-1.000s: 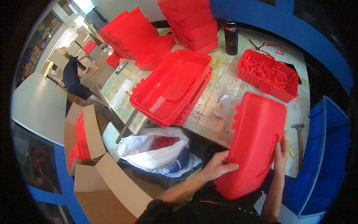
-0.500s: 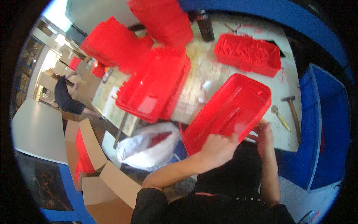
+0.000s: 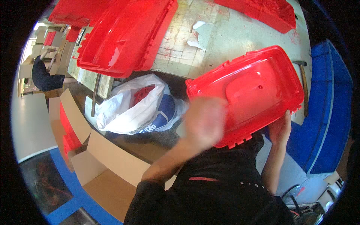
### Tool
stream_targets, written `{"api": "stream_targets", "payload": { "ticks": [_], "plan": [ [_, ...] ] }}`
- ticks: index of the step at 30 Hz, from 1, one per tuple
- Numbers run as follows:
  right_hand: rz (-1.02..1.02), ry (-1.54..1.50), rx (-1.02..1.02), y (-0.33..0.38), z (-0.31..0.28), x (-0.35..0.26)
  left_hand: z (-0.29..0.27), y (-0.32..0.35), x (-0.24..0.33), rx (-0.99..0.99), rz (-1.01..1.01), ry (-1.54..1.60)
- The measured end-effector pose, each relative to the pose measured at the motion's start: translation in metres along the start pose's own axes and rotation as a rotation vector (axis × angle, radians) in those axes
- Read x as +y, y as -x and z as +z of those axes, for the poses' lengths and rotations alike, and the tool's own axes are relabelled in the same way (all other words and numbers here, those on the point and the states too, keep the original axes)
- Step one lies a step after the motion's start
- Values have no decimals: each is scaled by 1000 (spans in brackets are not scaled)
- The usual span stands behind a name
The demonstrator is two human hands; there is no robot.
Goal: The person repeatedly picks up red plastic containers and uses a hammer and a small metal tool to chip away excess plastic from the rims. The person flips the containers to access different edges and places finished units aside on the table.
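Note:
A deep red plastic tray with rounded corners and a notched rim (image 3: 258, 101) is held tilted in front of my body, its hollow side showing. My right hand (image 3: 281, 129) grips its lower right edge, thumb up on the rim and the other fingers hidden behind. At the tray's left end is my left hand (image 3: 206, 122), smeared by motion; whether it touches the tray or holds anything cannot be made out. On the table at the upper left lies a stack of similar red trays (image 3: 120, 41).
Below the table edge sits a white bag (image 3: 131, 105) with something red inside. An open cardboard box (image 3: 108, 165) stands lower left. At the right are a hammer (image 3: 304, 86) and a blue crate (image 3: 318, 112). A red bin (image 3: 262, 13) is at the far edge. Another person bends over at far left.
The tray has turned so its hollow faces me more. My left hand has moved left and up along it. My view has dipped, so the table appears higher.

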State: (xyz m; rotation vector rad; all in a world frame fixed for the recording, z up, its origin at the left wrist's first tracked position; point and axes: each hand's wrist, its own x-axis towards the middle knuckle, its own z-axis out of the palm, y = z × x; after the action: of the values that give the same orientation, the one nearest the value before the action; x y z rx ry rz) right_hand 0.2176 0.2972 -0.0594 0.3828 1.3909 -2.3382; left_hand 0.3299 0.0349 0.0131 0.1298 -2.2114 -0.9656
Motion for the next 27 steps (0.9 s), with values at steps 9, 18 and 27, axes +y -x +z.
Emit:
{"api": "stream_targets", "payload": {
  "ticks": [9,18,27],
  "plan": [
    [4,-30,-2,-3,-6,4,-24,18,-69,-84,-906,710],
    [0,-28,-138,-53,48,-55,-22,-122,31,-156,-97,248],
    [101,-214,-420,-32,98,-65,-38,-167,71,-224,132,86]
  ]
}}
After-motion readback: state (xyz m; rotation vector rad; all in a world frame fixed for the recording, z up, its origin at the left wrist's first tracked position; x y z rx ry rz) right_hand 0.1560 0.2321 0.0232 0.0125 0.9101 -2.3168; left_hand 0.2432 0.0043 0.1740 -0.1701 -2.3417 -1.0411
